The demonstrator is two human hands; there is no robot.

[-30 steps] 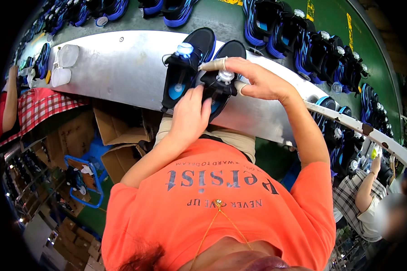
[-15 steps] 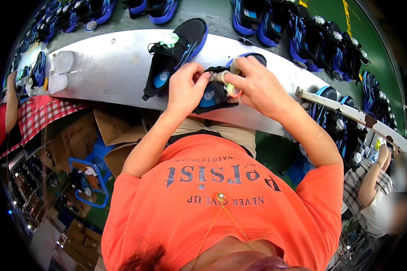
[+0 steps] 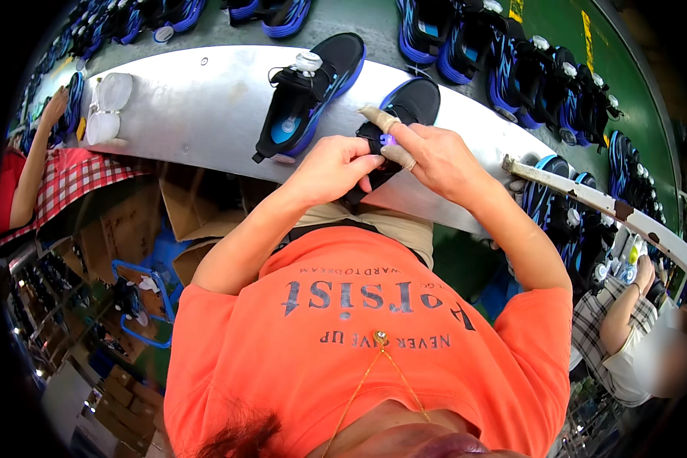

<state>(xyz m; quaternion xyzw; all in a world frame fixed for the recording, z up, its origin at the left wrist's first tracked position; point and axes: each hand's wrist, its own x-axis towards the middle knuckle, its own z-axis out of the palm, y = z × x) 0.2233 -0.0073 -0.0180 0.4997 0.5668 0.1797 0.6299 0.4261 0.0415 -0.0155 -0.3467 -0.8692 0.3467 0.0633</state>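
Observation:
A black sneaker (image 3: 420, 98) with a blue sole lies under my hands on the metal bench, its toe pointing away. My right hand (image 3: 444, 162) has beige covers on thumb and forefinger. Those two fingers close around a small purple-glowing piece (image 3: 388, 140) at the sneaker's lacing. From the other side my left hand (image 3: 336, 169) reaches in, thumb and fingers pinched together at the opening; what they grip is hidden. To the left stands a second sneaker (image 3: 342, 57), untouched, with a white round disc (image 3: 308, 62) on its laces.
Clear plastic pieces (image 3: 107, 111) lie on the bench (image 3: 191, 99) at left. Rows of sneakers (image 3: 542, 76) stand beyond it. A worn white metal bar (image 3: 588, 195) juts in at right. Cardboard boxes (image 3: 122, 237) sit below left. Co-workers' arms (image 3: 34, 164) show at both sides.
The sneaker under my hands has turned, showing more of its toe. My right forefinger has straightened. The glow there went from yellowish to purple; the second sneaker's disc went from green to white.

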